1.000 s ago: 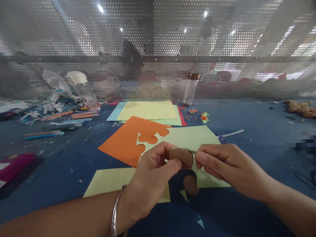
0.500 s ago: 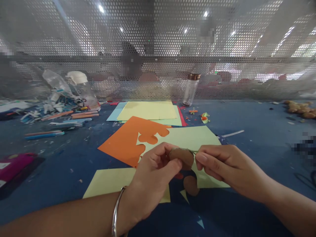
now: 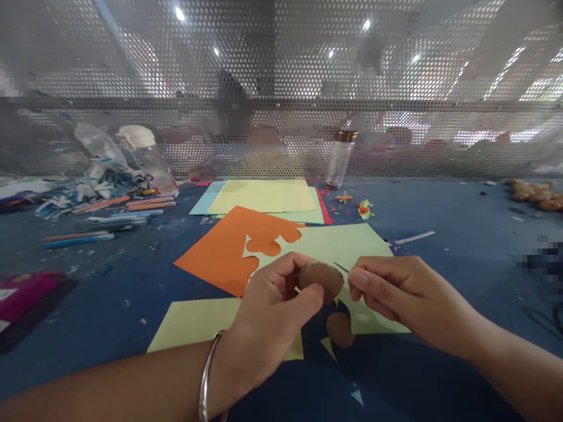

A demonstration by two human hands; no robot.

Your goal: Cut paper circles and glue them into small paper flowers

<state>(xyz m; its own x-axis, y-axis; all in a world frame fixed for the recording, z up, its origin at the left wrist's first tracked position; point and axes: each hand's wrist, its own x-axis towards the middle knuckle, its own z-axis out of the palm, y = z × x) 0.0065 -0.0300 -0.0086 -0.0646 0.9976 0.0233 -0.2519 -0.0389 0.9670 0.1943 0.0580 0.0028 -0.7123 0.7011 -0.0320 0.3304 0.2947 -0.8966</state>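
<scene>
My left hand [image 3: 272, 316] pinches a small brown oval paper piece [image 3: 323, 279] between thumb and fingers, just above the table. My right hand [image 3: 396, 296] is closed in a pinch on a thin dark stick or needle [image 3: 341, 267] whose tip meets the brown piece's right edge. A second brown oval cut-out [image 3: 339, 329] lies on the blue table below them. Under the hands lie a light green sheet [image 3: 343, 243] and an orange sheet [image 3: 220, 252] with petal-shaped holes cut out of it.
Another pale green sheet [image 3: 193, 322] lies near my left wrist. A stack of coloured paper [image 3: 264, 196] sits farther back. Pens and scraps [image 3: 109, 214] and a plastic bottle [image 3: 145, 155] clutter the left; a glass jar [image 3: 339, 159] stands by the mesh wall. A pink case [image 3: 26, 293] lies far left.
The brown piece has turned slightly in my left hand, and the thin stick in my right hand now shows as a dark line at its right edge. Both hands stay in place.
</scene>
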